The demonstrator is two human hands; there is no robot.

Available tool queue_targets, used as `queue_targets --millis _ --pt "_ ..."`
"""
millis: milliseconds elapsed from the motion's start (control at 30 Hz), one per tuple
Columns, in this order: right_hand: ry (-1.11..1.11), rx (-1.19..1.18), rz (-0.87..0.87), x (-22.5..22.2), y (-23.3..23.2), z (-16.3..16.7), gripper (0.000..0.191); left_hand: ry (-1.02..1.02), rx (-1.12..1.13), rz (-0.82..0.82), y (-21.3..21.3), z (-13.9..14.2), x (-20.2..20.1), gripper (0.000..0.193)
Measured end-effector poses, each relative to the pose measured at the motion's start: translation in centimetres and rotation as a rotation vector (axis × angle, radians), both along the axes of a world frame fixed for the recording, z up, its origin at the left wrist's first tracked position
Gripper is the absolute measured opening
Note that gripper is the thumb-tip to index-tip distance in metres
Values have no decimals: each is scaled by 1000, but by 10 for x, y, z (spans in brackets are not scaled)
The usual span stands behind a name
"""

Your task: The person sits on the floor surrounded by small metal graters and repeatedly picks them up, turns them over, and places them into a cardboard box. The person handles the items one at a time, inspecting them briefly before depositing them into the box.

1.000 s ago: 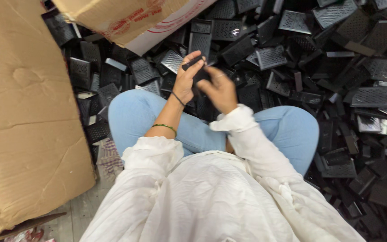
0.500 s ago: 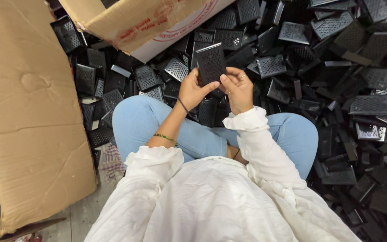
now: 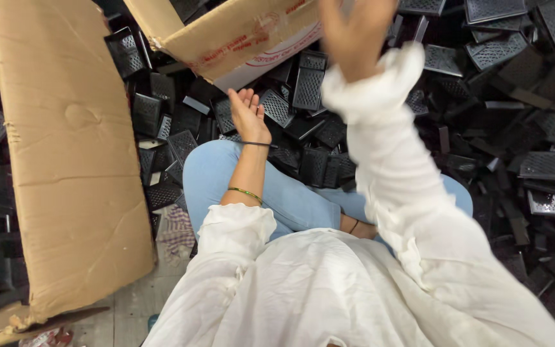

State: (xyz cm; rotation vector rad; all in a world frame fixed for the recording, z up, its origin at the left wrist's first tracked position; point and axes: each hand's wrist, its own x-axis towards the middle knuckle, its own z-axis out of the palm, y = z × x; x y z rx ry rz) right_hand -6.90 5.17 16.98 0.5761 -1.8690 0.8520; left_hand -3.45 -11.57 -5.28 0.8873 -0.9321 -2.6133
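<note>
Floor heaped with light, stiff black perforated plastic panels point(image 3: 308, 88), best pinched by edges; left hand point(image 3: 249, 114) fingers spread, empty, right hand point(image 3: 356, 32) blurred, cannot tell.

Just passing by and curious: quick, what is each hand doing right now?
Left hand: open, palm up, empty, above the black perforated plastic pieces.
Right hand: raised, blurred; cannot tell.

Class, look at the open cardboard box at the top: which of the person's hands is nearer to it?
Right. The blurred right hand is raised over the cardboard box edge; the open left hand lies just below it.
</note>
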Motion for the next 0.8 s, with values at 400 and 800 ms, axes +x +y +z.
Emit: queue_targets --millis 400,800 --pt "-585 529 -160 18 21 -168 53 -1 -276 -44 22 -19 -8 45" --pt "-918 -70 -224 180 180 -151 52 25 -1492 -814 74 -13 34 47"
